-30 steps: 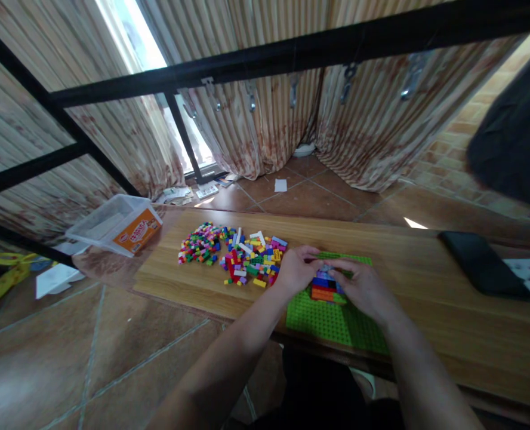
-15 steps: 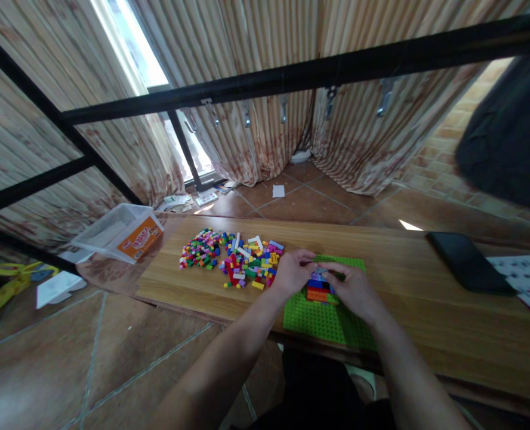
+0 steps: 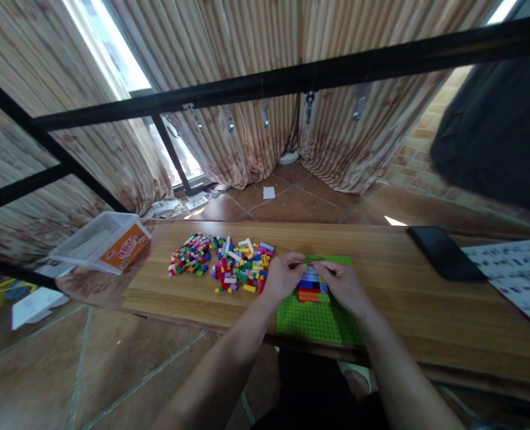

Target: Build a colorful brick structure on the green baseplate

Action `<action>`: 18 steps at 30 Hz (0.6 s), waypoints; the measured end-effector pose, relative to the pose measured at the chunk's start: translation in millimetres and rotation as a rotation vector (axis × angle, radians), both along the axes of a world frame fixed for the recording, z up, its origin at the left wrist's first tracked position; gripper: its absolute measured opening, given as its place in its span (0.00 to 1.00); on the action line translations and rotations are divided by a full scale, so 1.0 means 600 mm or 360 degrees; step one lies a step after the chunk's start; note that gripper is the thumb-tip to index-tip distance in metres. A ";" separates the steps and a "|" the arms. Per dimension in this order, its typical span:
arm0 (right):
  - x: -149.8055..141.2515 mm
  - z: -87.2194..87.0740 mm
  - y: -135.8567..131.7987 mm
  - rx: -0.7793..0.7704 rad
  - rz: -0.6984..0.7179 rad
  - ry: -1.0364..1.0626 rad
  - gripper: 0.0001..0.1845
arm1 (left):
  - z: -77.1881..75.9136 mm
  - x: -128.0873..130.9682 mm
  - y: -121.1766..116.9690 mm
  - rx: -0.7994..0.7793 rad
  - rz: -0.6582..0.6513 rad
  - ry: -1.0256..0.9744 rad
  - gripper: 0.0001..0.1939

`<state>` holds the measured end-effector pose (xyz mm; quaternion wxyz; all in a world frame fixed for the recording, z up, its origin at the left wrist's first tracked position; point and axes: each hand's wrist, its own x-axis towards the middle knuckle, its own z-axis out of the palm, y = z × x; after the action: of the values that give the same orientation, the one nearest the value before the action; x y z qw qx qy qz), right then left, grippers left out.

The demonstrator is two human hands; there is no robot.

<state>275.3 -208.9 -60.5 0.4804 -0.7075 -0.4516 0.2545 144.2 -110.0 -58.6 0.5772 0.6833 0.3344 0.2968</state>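
A green studded baseplate (image 3: pixel 319 325) lies on the wooden table, with a block of toy bricks (image 3: pixel 313 294) in orange, red, blue and pale purple rows built on its upper part. My left hand (image 3: pixel 285 276) is at the block's far left corner, fingers curled inward and pinched. From the right, my right hand (image 3: pixel 342 282) reaches over the block, its thumb and fingertips drawn together close to the left hand's. Whatever lies between the fingertips is too small or hidden to make out. Left of the plate is a heap of larger loose bricks (image 3: pixel 242 267).
Small mixed bricks (image 3: pixel 190 254) are piled farther left on the table (image 3: pixel 394 310). A clear plastic box with an orange label (image 3: pixel 126 245) stands at the left end. To the right lie a black phone-like slab (image 3: pixel 446 254) and a printed sheet (image 3: pixel 515 272). A black metal bar (image 3: pixel 256 89) with hooks crosses above.
The camera view has shifted, so the scene sits farther left. My hands have drawn slightly apart over the block, and more of its blue and purple rows shows between them.
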 end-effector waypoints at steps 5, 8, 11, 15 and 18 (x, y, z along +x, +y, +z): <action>0.002 -0.003 0.004 0.0027 -0.0085 0.0069 0.18 | -0.004 0.003 0.000 -0.0007 -0.0002 0.0004 0.09; 0.001 -0.004 0.007 0.0046 -0.0102 0.0100 0.17 | -0.005 0.004 0.003 -0.0005 -0.0013 0.0021 0.09; -0.001 -0.004 0.008 0.0061 -0.0120 0.0081 0.17 | -0.004 0.003 0.006 0.0006 -0.0047 0.0034 0.09; -0.003 0.001 0.007 0.0056 -0.0113 0.0041 0.19 | -0.002 0.002 0.009 -0.0008 -0.0091 0.0062 0.09; -0.004 0.007 0.005 0.0016 -0.0114 -0.0016 0.19 | 0.000 0.001 0.010 0.0006 -0.0123 0.0072 0.08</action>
<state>272.6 -205.8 -56.2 0.4904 -0.7220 -0.4297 0.2313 144.8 -104.0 -58.6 0.5792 0.7033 0.3201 0.2596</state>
